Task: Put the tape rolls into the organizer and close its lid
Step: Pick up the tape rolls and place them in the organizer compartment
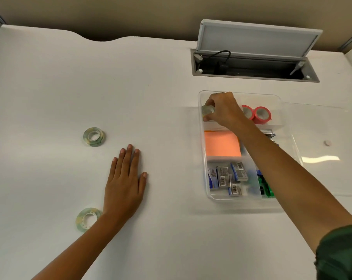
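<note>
The white worktop (50,87) carries everything, with the clear plastic organizer (203,158) as the landmark. Behind the organizer a grey cable hatch (258,40) stands propped open in the worktop. The organizer's transparent lid (322,126) lies open flat to its right. Across the organizer reaches the right hand (224,110), its fingers (208,103) closed around a clear tape roll (207,110) held in the far left compartment. Well left of the organizer the left hand (124,182) lies palm down on the worktop, fingers spread and holding nothing. Inside the organizer, an orange sticky-note pad (221,143) fills the middle left compartment, staple boxes (227,178) sit in the near compartment, and two red tape rolls (260,114) stand on edge in the far right one. Far to the left of the organizer lies a green-patterned tape roll (93,136); a second one (87,218) lies nearer the person, just beside the left wrist.
</note>
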A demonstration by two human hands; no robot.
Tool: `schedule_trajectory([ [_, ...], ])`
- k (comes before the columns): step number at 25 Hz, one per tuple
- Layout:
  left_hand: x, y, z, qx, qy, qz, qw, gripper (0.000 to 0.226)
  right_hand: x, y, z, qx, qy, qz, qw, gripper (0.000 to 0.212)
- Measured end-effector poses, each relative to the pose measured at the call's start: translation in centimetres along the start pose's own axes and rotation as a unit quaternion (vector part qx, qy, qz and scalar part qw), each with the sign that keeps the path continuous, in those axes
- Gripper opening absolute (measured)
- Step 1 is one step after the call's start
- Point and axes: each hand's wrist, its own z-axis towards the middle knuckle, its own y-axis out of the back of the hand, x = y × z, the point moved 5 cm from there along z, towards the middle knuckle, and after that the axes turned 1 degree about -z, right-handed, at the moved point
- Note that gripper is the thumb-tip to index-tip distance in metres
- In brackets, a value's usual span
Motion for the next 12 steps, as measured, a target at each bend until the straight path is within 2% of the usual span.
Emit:
schedule_trajectory([
  [6, 0.01, 0.00, -0.01, 0.000, 0.002, 0.005, 1.000, 0.063, -0.11, -0.23, -0.11, -0.030, 0.017, 0.006, 0.999, 0.042],
  [12, 0.07, 0.01, 0.00, 0.003, 0.002, 0.006, 1.000, 0.063, -0.88, -0.20, -0.12, -0.035, -0.002, 0.038, 0.999, 0.042],
])
